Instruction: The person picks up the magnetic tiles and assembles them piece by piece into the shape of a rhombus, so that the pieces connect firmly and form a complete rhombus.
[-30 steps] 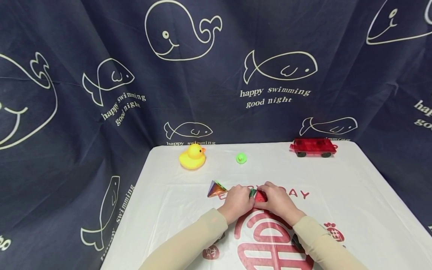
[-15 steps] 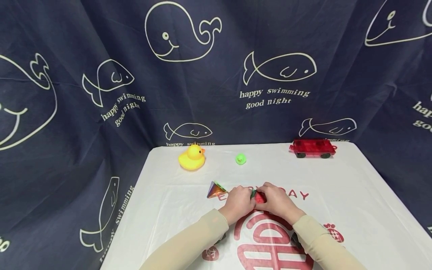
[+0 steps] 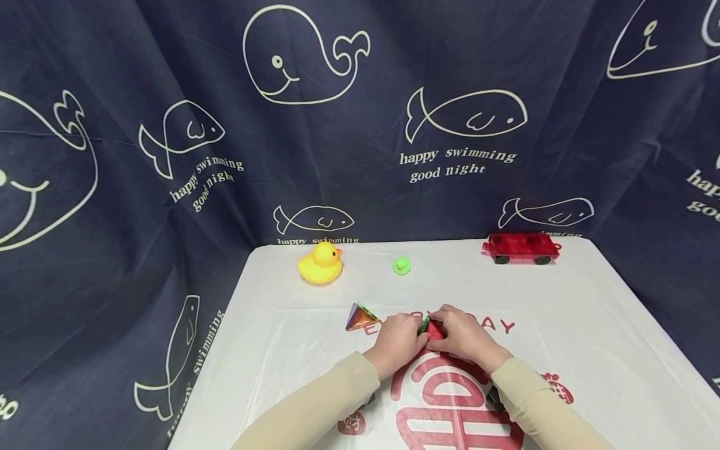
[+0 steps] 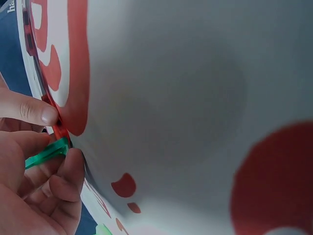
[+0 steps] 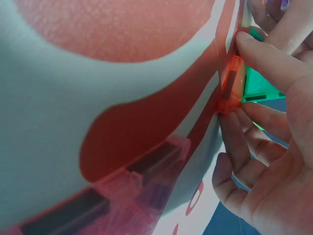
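Left hand (image 3: pixel 397 339) pinches the green piece (image 5: pixel 260 87), right hand (image 3: pixel 465 334) grips the red piece (image 5: pixel 231 89), close together; between them, the green's just turned more edge-on, so the 2 seemingly meet edge to edge.

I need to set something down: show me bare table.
Free on the table: right side, nearer than the red wagon; between that wagon and the green toy. Crowded: the middle, where the left hand pinches a green piece, the right hand a red piece, beside the prism.
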The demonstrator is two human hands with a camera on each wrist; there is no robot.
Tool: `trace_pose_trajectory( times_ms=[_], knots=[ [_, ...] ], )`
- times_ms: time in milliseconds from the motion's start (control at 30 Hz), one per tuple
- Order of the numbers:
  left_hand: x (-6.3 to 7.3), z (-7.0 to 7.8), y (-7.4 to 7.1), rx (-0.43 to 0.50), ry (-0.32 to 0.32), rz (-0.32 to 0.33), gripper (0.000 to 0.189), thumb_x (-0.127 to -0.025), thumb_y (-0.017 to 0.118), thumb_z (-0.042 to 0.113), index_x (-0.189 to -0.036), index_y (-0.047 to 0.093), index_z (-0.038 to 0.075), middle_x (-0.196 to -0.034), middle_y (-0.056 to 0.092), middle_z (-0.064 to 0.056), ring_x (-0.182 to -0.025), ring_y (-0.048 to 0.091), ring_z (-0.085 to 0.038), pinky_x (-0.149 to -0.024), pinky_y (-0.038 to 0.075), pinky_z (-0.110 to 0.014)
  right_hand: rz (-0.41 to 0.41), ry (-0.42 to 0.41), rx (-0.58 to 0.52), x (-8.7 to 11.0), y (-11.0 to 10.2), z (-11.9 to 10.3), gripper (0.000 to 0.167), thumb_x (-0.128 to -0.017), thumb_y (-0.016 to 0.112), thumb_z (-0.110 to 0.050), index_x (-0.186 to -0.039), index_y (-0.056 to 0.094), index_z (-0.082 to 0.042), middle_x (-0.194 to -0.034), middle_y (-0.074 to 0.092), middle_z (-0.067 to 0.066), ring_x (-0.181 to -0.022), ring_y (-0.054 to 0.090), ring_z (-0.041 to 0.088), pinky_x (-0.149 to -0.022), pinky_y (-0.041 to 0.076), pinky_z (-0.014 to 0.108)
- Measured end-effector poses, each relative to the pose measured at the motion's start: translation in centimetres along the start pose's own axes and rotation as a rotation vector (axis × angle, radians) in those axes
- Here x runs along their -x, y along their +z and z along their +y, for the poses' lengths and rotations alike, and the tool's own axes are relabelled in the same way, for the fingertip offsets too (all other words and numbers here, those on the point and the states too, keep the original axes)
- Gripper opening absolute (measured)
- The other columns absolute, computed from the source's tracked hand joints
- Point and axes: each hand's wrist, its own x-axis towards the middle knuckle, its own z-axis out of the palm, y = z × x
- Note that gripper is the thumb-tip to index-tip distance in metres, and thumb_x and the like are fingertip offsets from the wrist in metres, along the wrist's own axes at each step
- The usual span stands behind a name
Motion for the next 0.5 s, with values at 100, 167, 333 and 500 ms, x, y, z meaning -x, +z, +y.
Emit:
trace_pose_trajectory(
  times_ms=[100,167,333,500],
  knots=[
    [0.31,0.02,0.05,-0.003,-0.009,-0.013,0.018,-0.093,0.08,0.032,-0.091,0.074,0.015,-0.076,0.067,0.0,-0.074,0.068,-0.018,-0.068,0.055,-0.038,-0.013,0.006,0.003,0.09,-0.1,-0.02,0.061,-0.076,0.095,-0.027,-0.125,0.072,0.001,-0.103,0.065,0.002,-0.082,0.054,0.013,-0.074,0.05,0.035],
    [0.48,-0.02,0.21,-0.005,-0.01,-0.009,0.019,-0.092,0.081,0.032,-0.098,0.076,0.014,-0.081,0.07,-0.002,-0.08,0.07,-0.02,-0.074,0.057,-0.042,-0.016,0.005,0.009,0.16,-0.15,-0.01,0.061,-0.076,0.095,-0.027,-0.126,0.072,0.0,-0.104,0.065,0.002,-0.083,0.055,0.014,-0.075,0.051,0.036],
    [0.76,-0.31,0.71,0.002,0.025,0.003,0.017,-0.09,0.083,0.029,-0.095,0.074,0.015,-0.082,0.071,0.001,-0.084,0.07,-0.018,-0.078,0.057,-0.042,-0.006,-0.001,0.014,0.34,-0.23,-0.12,0.062,-0.077,0.095,-0.028,-0.126,0.071,0.0,-0.103,0.065,0.003,-0.083,0.055,0.014,-0.076,0.051,0.037],
    [0.83,-0.58,0.95,0.039,0.063,0.006,0.015,-0.09,0.083,0.024,-0.085,0.07,0.017,-0.078,0.068,0.004,-0.078,0.069,-0.014,-0.07,0.054,-0.034,0.005,-0.001,0.013,0.4,-0.23,-0.16,0.064,-0.077,0.095,-0.03,-0.127,0.071,0.002,-0.101,0.064,0.002,-0.082,0.055,0.013,-0.077,0.052,0.038]
  ],
)
